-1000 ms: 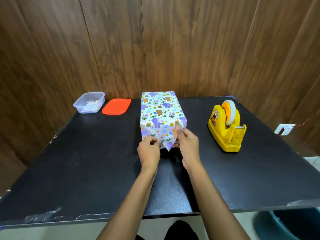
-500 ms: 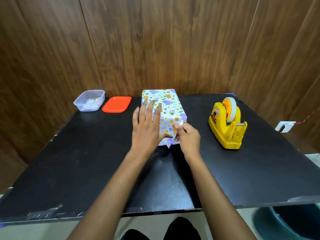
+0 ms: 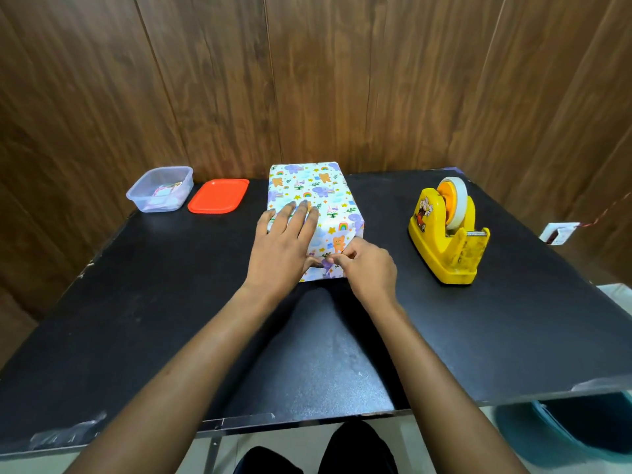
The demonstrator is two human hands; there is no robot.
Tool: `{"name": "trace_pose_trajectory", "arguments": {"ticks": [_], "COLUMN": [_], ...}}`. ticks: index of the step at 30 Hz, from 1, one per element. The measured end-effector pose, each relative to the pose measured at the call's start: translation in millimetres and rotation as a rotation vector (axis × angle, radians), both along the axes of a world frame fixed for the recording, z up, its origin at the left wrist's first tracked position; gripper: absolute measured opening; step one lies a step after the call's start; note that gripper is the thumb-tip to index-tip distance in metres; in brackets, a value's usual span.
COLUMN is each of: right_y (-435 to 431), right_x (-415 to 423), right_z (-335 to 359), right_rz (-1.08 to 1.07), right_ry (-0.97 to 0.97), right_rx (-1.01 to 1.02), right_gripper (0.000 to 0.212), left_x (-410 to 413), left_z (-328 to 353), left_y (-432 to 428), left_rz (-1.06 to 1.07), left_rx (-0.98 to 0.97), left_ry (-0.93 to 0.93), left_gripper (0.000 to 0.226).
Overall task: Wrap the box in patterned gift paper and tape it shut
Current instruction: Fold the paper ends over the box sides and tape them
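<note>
Left hand (image 3: 284,248) moved flat onto one wrapped box (image 3: 314,189); right hand (image 3: 369,268) pinches its flap (image 3: 333,241).

Bright, sharp — edges bowed.

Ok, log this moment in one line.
left hand: flat on box top | right hand: pinching end flap | tape dispenser: untouched
</note>
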State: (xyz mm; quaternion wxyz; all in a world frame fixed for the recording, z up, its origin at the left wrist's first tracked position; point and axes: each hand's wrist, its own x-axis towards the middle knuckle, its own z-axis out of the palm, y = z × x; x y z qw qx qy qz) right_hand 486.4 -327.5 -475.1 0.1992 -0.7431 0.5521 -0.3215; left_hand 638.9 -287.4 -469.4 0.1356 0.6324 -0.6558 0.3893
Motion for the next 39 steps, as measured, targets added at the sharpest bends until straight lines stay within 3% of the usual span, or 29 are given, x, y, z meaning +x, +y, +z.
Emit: {"name": "trace_pose_trajectory", "arguments": {"ticks": [3, 7, 10, 13, 16, 19, 22, 27, 30, 33, 39], "right_y": [2, 2, -1, -9, -25, -48, -58, -62, -56, -44, -37], "right_x": [1, -1, -16, -50, -92, -122, -132, -138, -140, -144, -144], "right_z": [-3, -4, 11, 42, 65, 69, 78, 96, 92, 67, 50], "right_rz": [-0.028, -0.022, 0.020, -0.121, -0.467, -0.492, -0.387, -0.377, -0.343, -0.328, -0.333], "right_ry": [0.171, 0.209, -0.075, -0.282, -0.081, 0.067, -0.183, -0.432, -0.495, -0.581, -0.811], "right_rx": [-0.035, 0.050, 0.245, 0.074, -0.149, 0.186, 0.424, 0.431, 0.498, 0.550, 0.537], "right_gripper": [0.043, 0.048, 0.041, 0.035, 0.035, 0.047, 0.042, 0.030, 0.008, 0.030, 0.033], "left_x": [-1, 0, -2, -2, -2, -2, -3, -6, -5, -4, -5], "left_z": [-1, -2, -2, 2, 2, 1, 2, 3, 4, 3, 4], "left_y": [1, 1, 1, 2, 4, 4, 4, 3, 4, 4, 3], "left_rz": [0.000, 0.012, 0.017, 0.008, 0.002, 0.002, 0.000, 0.006, 0.012, 0.008, -0.016], "left_rx": [-0.015, -0.003, -0.001, 0.000, 0.008, 0.013, 0.023, 0.041, 0.045, 0.037, 0.027], "left_ry": [-0.008, 0.001, 0.004, 0.018, 0.028, 0.033, 0.044, 0.062, 0.065, 0.065, 0.073], "left_gripper": [0.093, 0.095, 0.095, 0.095, 0.096, 0.096, 0.095, 0.096, 0.096, 0.096, 0.092]}}
